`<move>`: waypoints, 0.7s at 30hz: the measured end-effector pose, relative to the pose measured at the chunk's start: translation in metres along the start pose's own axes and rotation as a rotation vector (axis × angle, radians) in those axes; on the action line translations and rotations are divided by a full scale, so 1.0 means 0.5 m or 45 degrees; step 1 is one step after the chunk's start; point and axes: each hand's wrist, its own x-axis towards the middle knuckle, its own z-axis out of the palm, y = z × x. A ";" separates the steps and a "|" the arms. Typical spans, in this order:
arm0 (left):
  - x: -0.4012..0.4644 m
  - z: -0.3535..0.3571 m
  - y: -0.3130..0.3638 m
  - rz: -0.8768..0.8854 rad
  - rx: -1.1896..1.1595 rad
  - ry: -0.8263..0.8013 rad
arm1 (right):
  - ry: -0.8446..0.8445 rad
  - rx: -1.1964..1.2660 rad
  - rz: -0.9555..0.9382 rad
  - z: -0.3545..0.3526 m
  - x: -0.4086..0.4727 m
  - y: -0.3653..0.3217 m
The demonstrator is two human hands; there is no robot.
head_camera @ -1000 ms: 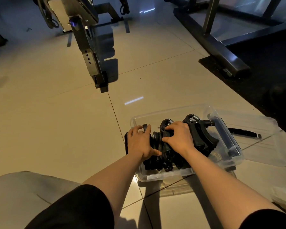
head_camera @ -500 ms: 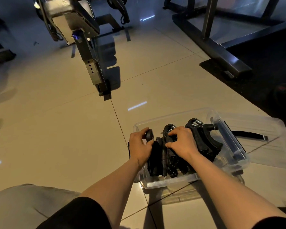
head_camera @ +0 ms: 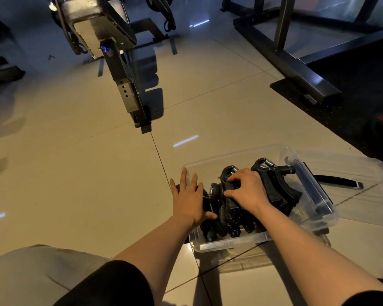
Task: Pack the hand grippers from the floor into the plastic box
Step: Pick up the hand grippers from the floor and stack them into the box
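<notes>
Head view: hand grippers (head_camera: 272,191) packed upright in plastic box (head_camera: 230,244) (handles toward viewer); right hand (head_camera: 247,191) clasping middle one, left hand (head_camera: 189,198) flat, fingers spread, at left end of row.

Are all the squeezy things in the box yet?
Nearly. The black hand grippers sit in the plastic box; none shows on the floor. The right hand presses them down, the left hand lies flat beside. The lid lies behind the box.
</notes>
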 end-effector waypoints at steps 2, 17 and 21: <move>-0.001 -0.015 -0.001 0.021 0.064 -0.141 | -0.006 0.004 -0.005 0.001 0.001 0.001; -0.013 -0.027 0.003 0.027 0.195 -0.134 | 0.004 0.015 -0.008 0.001 0.003 0.003; -0.010 -0.017 0.005 0.035 0.239 -0.078 | 0.011 0.016 -0.006 0.002 0.001 0.003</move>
